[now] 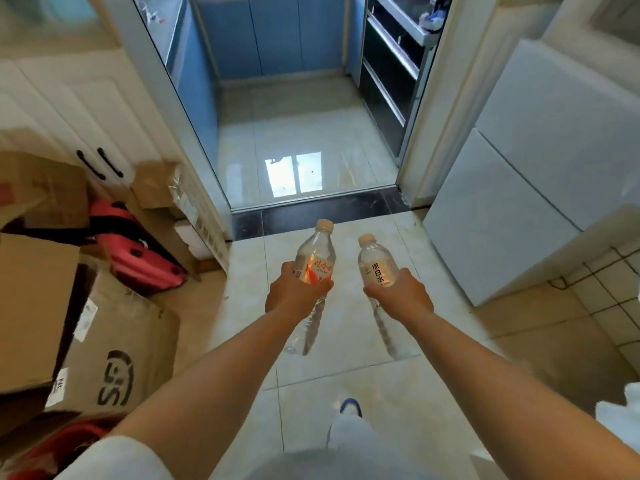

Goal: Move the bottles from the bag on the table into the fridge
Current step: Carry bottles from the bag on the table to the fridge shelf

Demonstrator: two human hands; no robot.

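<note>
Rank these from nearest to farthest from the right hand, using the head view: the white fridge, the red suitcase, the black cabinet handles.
From the right hand:
1. White fridge, just to its right, doors closed.
2. Red suitcase, across the floor on the left, among cardboard boxes.
3. Black cabinet handles, far left, above and behind the suitcase.

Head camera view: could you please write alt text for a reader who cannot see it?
A person's left hand and right hand each hold a clear water bottle above a tiled floor. A closed white fridge stands right, cardboard boxes left.
</note>
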